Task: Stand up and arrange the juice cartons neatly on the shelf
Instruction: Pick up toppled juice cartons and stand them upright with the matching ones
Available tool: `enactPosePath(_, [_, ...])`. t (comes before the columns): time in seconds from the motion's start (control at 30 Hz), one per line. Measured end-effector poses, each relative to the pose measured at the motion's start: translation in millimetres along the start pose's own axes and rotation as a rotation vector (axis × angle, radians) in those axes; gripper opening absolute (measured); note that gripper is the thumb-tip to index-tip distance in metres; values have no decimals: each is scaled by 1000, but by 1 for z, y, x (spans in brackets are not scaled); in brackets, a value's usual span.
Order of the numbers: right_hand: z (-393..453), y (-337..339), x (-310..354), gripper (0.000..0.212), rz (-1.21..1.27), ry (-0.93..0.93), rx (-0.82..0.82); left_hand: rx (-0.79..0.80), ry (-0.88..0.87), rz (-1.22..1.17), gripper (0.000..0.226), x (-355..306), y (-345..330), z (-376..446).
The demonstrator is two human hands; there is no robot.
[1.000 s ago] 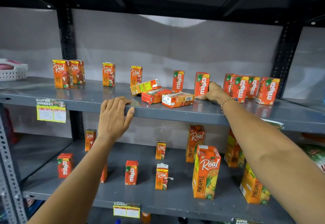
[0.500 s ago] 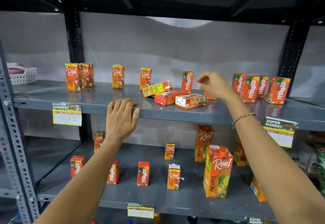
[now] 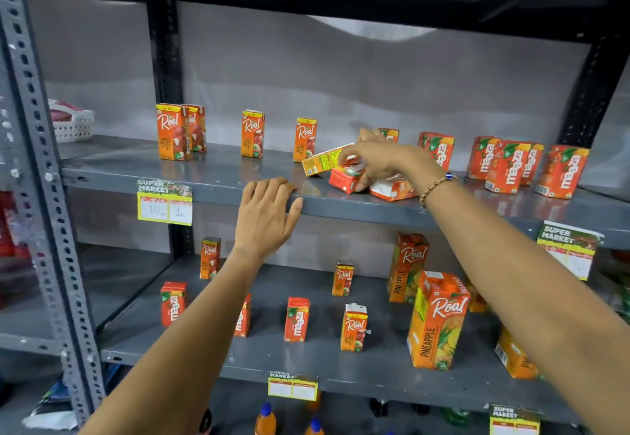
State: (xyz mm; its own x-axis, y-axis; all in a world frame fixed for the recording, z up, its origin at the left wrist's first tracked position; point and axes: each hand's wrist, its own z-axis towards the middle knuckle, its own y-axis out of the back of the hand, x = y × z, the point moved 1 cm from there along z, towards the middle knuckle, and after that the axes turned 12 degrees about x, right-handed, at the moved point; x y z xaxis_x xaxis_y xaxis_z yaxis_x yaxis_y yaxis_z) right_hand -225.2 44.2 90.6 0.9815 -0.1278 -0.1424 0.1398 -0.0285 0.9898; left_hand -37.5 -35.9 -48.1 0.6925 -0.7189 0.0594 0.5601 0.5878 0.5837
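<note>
Three small cartons (image 3: pixel 344 175) lie flat mid-frame on the upper shelf (image 3: pixel 511 209). The right hand (image 3: pixel 381 165) pinches one. The left hand (image 3: pixel 269 216) rests open on the edge. They look light and stiff; hold the sides.

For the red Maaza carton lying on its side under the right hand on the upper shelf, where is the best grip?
Grip the fallen red carton across its two long side faces, coming from above and the front. It lies flat with its end toward the shelf edge, and the right hand already reaches over it.
</note>
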Motion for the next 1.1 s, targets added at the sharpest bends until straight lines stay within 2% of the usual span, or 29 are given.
enactPosePath(0.1, [-6, -5, -6, 59, 86, 72, -101, 1, 2, 3, 38, 2, -1, -2])
enactPosePath(0.2, [-16, -13, -17, 56, 291, 133, -191, -4, 14, -10, 38, 1, -1, -2])
enactPosePath(0.5, [-32, -25, -18, 36, 1456, 287, -465, 0, 30, -46, 37, -1, 1, -3])
enactPosePath(0.6, [-29, -25, -6, 44, 1791, 284, -448, 11, 32, -51, 39, -1, 2, -4])
enactPosePath(0.7, [-24, -23, 7, 54, 2009, 242, -443, 23, 42, -58, 42, -1, 2, -4])
enactPosePath(0.83, [-22, -18, 19, 59, 2160, 175, -436, 25, 42, -59, 40, 0, 2, -4])
enactPosePath(1.0, [-28, -23, 32, 60, 1967, 296, -370, 40, 51, -50, 42, 0, 2, -4])
enactPosePath(1.1, [-30, -28, 36, 68, 1950, 336, -310, 35, 51, -54, 41, 0, 1, -4])
